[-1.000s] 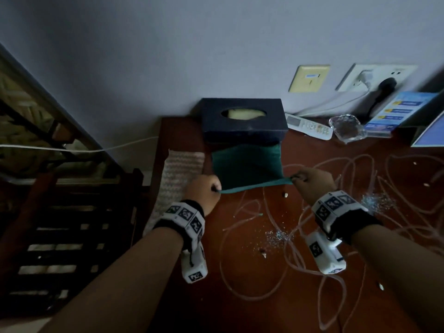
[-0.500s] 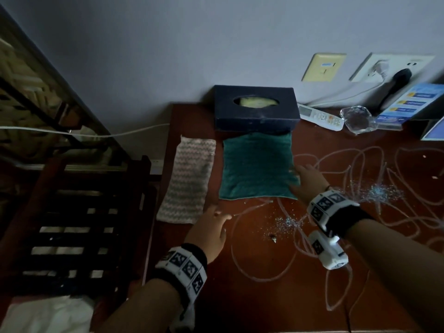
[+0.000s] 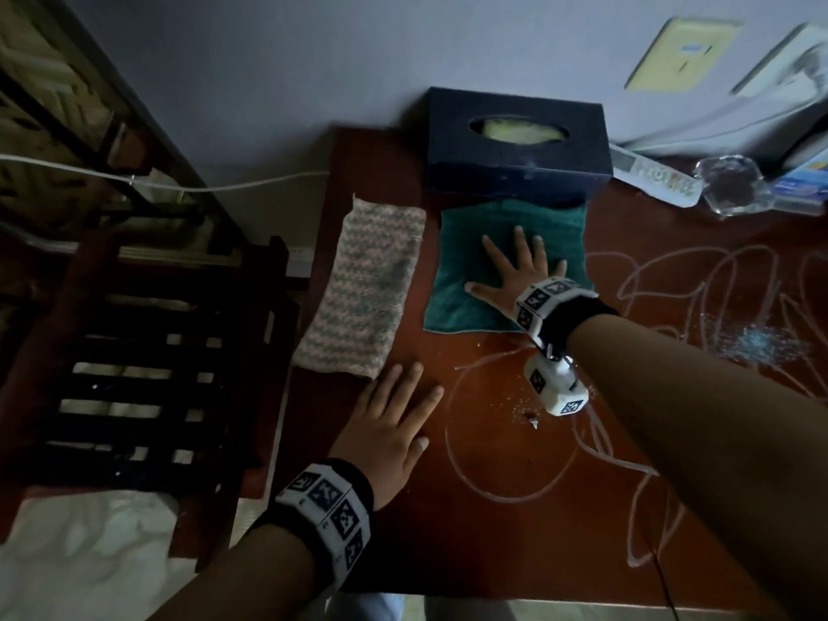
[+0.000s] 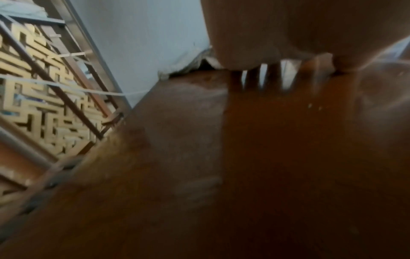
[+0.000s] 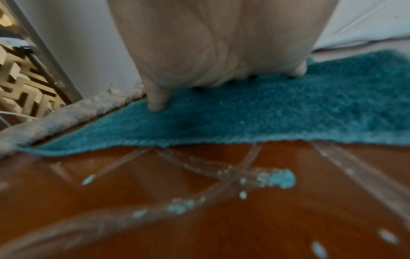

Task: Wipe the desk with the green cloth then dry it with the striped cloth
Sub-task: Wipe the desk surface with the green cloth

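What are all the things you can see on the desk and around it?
Desk: one, reddish-brown wood, against the wall, with pale scribble marks and crumbs.
Green cloth: one, green, flat before the tissue box.
Striped cloth: one, pale stripes, flat left of the green cloth.
Tissue box: one, dark blue, at the desk's back edge.
Remote control: one, white, right of the tissue box.
Chair: one, dark slatted wood, left of the desk.
Wall plate: one, yellow, on the wall.
Left hand: flat on the bare desk, near the striped cloth.
Right hand: spread flat on the green cloth.
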